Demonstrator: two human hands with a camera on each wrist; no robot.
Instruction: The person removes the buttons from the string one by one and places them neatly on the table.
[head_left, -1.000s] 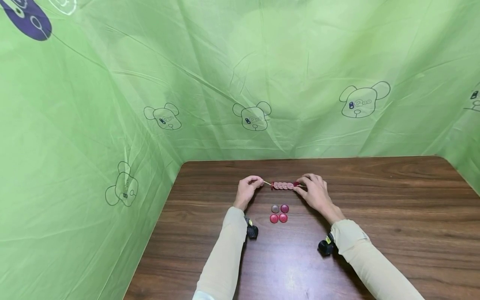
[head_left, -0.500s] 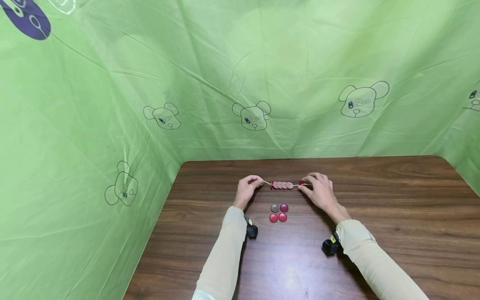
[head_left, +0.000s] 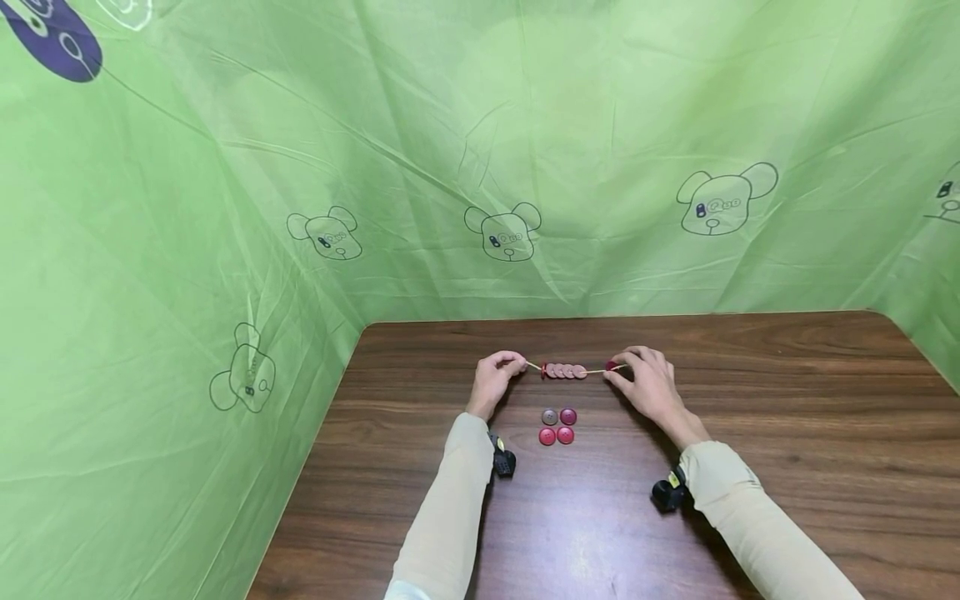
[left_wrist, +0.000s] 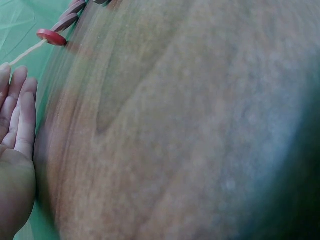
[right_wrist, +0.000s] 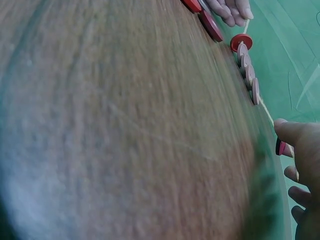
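Note:
A pale cord runs between the two hands, with a red button and several overlapping pink buttons strung on it. My left hand pinches the cord's left end beside the red button. My right hand pinches a dark red button between thumb and fingertips, and the cord passes at these fingers. In the right wrist view, that button shows below the thumb. Bare cord separates it from the pink row. The left wrist view has the left hand's fingers at its edge.
Loose buttons lie on the dark wooden table in front of the string: a grey one, a maroon one and two red ones. A green cloth hangs behind and at the left.
My right hand has moved to the right with the dark red button, away from the pink buttons, and more cord shows between them. The left hand has stayed in place.

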